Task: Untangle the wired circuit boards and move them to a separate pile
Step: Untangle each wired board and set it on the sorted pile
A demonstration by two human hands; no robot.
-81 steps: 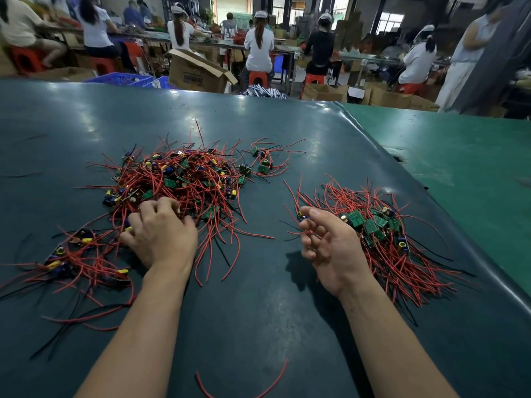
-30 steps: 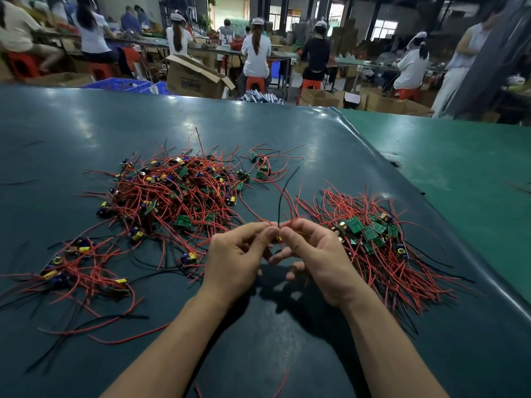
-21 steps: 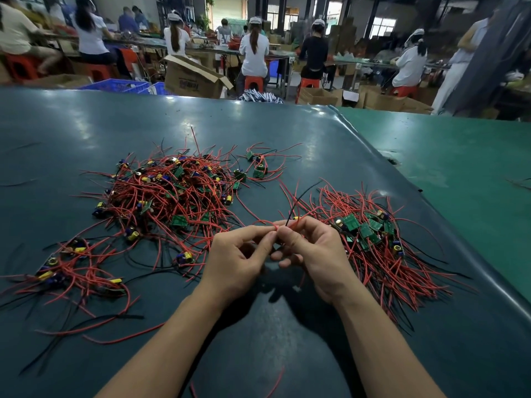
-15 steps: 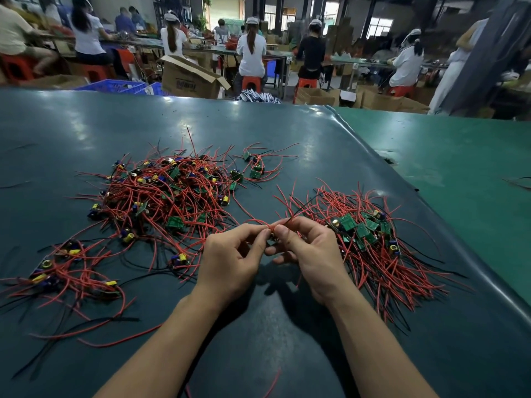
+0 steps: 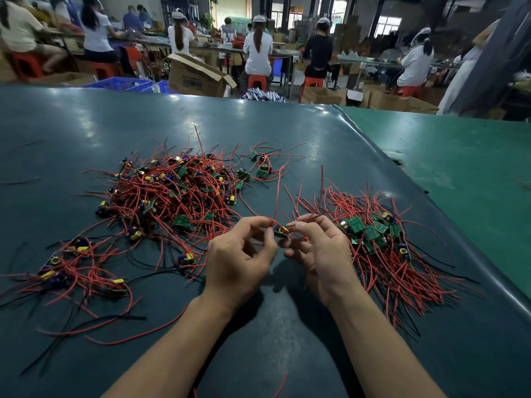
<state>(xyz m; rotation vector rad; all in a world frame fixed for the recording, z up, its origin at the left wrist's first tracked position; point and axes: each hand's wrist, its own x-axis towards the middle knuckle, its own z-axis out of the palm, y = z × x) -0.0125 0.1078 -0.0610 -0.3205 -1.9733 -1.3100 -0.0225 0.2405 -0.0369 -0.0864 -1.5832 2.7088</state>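
A tangled heap of small green circuit boards with red and black wires [image 5: 175,191] lies left of centre on the dark mat. A tidier pile of wired boards [image 5: 379,242] lies to the right. Between them, just above the mat, my left hand [image 5: 240,261] and my right hand [image 5: 321,251] hold one small board with a yellow part [image 5: 281,231]. The left hand pinches its red wire at the board's left edge. The right hand pinches a dark wire end beside the board. The red wire rises up and away from the board.
A smaller cluster of wired boards [image 5: 71,268] sprawls at the near left, with loose black and red wires [image 5: 94,323] trailing toward me. A lighter green mat [image 5: 465,168] adjoins on the right. Seated workers and cardboard boxes [image 5: 198,76] fill the background.
My left hand left the tangled heap and met my right hand at the centre. Both hands have since worked one board's wires; the black wire that stood upright has come down.
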